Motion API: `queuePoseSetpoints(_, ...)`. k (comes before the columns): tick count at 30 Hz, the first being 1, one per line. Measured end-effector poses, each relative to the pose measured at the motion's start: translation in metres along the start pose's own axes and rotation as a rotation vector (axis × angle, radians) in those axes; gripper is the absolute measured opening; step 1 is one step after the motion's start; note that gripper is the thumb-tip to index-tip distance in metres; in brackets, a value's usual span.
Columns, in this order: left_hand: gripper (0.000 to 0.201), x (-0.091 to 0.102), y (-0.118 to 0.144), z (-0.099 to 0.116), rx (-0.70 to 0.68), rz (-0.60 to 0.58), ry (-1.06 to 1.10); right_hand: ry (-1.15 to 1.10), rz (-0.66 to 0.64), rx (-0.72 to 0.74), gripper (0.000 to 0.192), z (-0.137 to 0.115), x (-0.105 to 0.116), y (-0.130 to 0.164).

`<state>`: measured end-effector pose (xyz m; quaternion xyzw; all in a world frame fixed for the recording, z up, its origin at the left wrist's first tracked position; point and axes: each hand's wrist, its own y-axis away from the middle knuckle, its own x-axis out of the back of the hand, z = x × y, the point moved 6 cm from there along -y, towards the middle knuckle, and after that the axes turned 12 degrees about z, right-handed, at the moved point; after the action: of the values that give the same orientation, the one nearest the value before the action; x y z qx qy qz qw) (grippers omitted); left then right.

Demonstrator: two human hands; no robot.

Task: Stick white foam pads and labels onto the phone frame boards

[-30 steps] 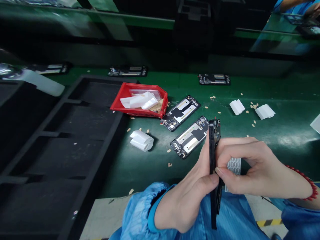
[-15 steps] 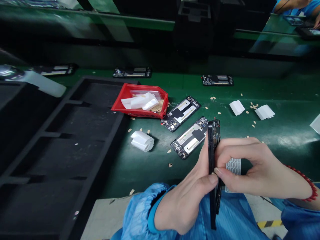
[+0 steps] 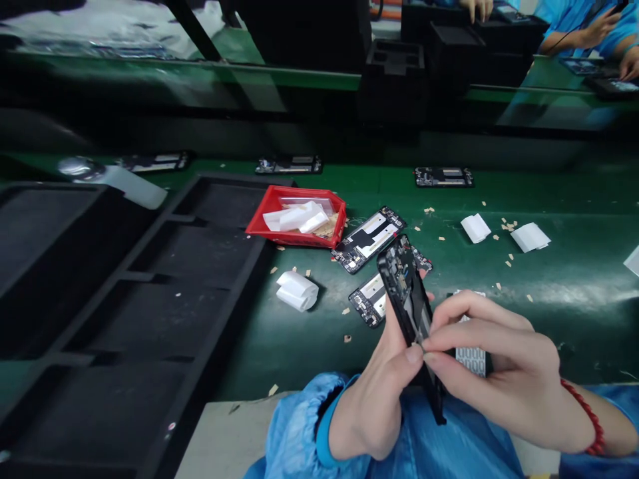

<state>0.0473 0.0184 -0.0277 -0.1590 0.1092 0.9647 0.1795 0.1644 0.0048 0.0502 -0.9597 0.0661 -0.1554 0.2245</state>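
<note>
My left hand [image 3: 377,392] grips a black phone frame [image 3: 405,293], held upright and tilted to the left so its inner circuit side shows. My right hand [image 3: 494,372] pinches at the frame's right edge, thumb tip meeting my left thumb; what is between the fingertips is too small to tell. Behind my right hand a white sticker sheet [image 3: 470,359] lies on the green belt [image 3: 549,293]. Two more open phone frames lie flat just beyond: one [image 3: 368,239] near the red bin, the other [image 3: 370,301] partly hidden by the held frame.
A red bin [image 3: 299,219] holds white liners. Large black foam trays [image 3: 124,299] fill the left side. White paper rolls [image 3: 297,291] [image 3: 474,228] [image 3: 530,237] and small tan scraps dot the belt. More phone frames [image 3: 443,177] [image 3: 289,164] lie farther back. Other people's hands [image 3: 599,26] work at top right.
The held phone frame has tilted from edge-on vertical to leaning left, showing its inner face. The view has shifted down and to the right; both hands stay on the frame.
</note>
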Motion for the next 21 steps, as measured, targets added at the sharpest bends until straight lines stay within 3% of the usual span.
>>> queuePoseSetpoints(10,0.073,-0.004,0.007,0.007,-0.001,0.010,-0.008,-0.129,-0.032,-0.077,0.013,0.012,-0.008,-0.001)
queuePoseSetpoints(16,0.071,-0.003,0.007,0.005,-0.023,0.022,-0.022,-0.281,-0.113,-0.206,0.011,0.020,-0.013,-0.003)
queuePoseSetpoints(21,0.065,0.001,0.004,-0.001,-0.063,-0.077,-0.100,-0.304,-0.139,-0.236,0.006,0.026,-0.014,-0.006)
